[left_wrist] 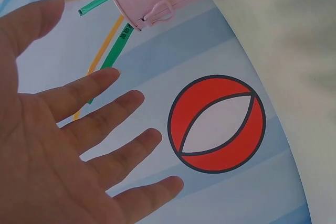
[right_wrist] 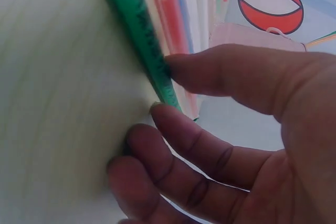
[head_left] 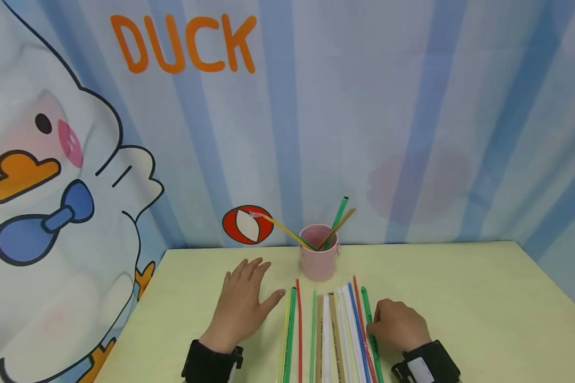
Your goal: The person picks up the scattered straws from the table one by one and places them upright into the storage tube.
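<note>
Several straws in white, brown, red, blue, yellow and green lie side by side on the table, pointing away from me. At the row's right end, my right hand (head_left: pixel 400 325) pinches a green straw (head_left: pixel 368 308). In the right wrist view the thumb presses on that green straw (right_wrist: pixel 139 30), with the curled index fingertip at its other edge. My left hand (head_left: pixel 241 303) hovers left of the row, fingers spread and holding nothing. Nearest to it are a yellow straw (head_left: pixel 284 340) and a dark green straw (head_left: pixel 291 330).
Behind the row stands a small pink bucket (head_left: pixel 319 263) with a few green, yellow and brown straws leaning in it. The pale yellow table (head_left: pixel 484 298) ends at a blue striped backdrop (head_left: pixel 345 106) printed with a duck and a red ball.
</note>
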A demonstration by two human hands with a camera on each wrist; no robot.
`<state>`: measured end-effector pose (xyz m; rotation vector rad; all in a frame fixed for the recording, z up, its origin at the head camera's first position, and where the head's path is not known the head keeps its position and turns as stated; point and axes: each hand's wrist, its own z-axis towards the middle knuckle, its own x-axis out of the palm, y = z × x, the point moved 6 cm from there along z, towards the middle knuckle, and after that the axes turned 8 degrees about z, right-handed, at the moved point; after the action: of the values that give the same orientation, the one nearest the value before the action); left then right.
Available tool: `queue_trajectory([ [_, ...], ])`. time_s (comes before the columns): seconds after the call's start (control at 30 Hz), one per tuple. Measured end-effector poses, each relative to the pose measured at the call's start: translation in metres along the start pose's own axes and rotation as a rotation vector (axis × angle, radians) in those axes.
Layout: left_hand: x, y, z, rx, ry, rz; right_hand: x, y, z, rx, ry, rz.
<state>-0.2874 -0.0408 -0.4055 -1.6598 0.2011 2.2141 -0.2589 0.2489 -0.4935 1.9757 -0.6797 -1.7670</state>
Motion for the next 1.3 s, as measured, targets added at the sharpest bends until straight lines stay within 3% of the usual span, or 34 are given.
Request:
queue_trajectory([
  [0.53, -0.005, 0.001, -0.001, 0.003, -0.010, -0.027, -0.001, -0.004, 0.003, 0.021, -0.007, 0.013],
  [0.93, 0.002, 0.002, -0.002, 0.002, 0.009, -0.021, -0.002, -0.008, 0.004, 0.030, 0.003, 0.014],
  [1.3, 0.010, 0.004, -0.002, -0.001, 0.051, -0.033, -0.023, -0.005, -0.001, 0.023, 0.004, 0.090],
])
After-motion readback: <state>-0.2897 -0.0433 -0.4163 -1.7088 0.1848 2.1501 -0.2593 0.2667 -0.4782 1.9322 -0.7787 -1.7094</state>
